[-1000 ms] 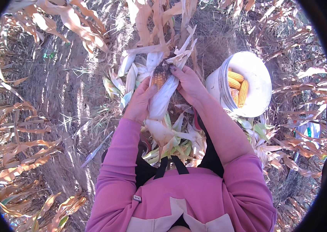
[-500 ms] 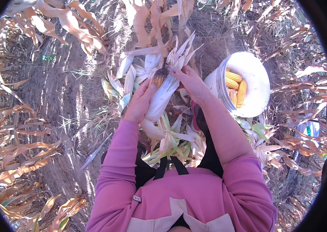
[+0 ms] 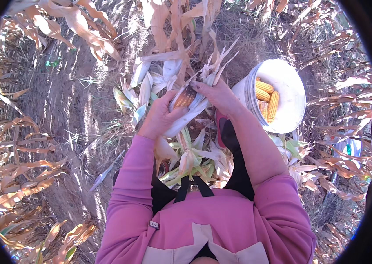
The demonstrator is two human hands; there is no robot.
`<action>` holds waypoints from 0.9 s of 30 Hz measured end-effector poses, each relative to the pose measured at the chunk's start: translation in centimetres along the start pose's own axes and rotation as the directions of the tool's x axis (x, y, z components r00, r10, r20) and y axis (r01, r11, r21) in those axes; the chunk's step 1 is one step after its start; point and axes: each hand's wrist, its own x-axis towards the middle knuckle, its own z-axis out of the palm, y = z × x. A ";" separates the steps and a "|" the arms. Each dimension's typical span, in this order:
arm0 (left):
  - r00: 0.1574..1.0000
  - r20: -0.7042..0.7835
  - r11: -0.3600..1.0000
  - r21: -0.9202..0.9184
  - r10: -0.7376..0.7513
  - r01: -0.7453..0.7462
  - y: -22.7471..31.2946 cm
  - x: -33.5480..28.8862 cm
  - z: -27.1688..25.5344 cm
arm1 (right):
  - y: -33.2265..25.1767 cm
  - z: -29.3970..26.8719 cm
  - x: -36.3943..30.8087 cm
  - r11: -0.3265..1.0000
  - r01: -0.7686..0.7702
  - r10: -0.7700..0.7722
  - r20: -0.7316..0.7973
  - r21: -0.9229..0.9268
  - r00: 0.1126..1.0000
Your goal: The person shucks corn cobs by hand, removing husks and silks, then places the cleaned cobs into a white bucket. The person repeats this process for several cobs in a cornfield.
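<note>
Left of the bucket (image 3: pixel 290 99), corn (image 3: pixel 183 100) is gripped by the left hand (image 3: pixel 161 116), husk (image 3: pixel 191 114) pinched by the right hand (image 3: pixel 218 94).

Left hand (image 3: pixel 160 115): curled, thumb (image 3: pixel 176 115) pointing right
Right hand (image 3: pixel 217 94): half closed, I see, turned leftward
Left forearm (image 3: pixel 133 165): sleeved, reaching forward
Right forearm (image 3: pixel 258 141): bare, slanting inward

Corn field, outdoors — dry tan corn leaves (image 3: pixel 14 197) both sides, bare soil (image 3: pixel 58 103) between, dry grass (image 3: pixel 256 28), direct sun.
</note>
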 end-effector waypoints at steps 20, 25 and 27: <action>0.997 0.063 0.997 -0.059 0.049 -0.045 1.0 -0.6 -0.6 | 1.5 0.8 -0.3 0.948 -0.083 0.088 -0.005 0.308 0.996; 0.956 -0.067 0.899 0.365 0.285 -0.242 1.1 0.0 -0.6 | 1.4 1.3 -0.3 0.906 -0.067 0.099 -0.054 0.418 0.994; 0.965 -0.172 0.923 0.365 0.196 -0.122 0.8 0.1 -0.1 | 1.5 1.3 0.1 0.913 0.011 0.048 -0.134 0.409 0.990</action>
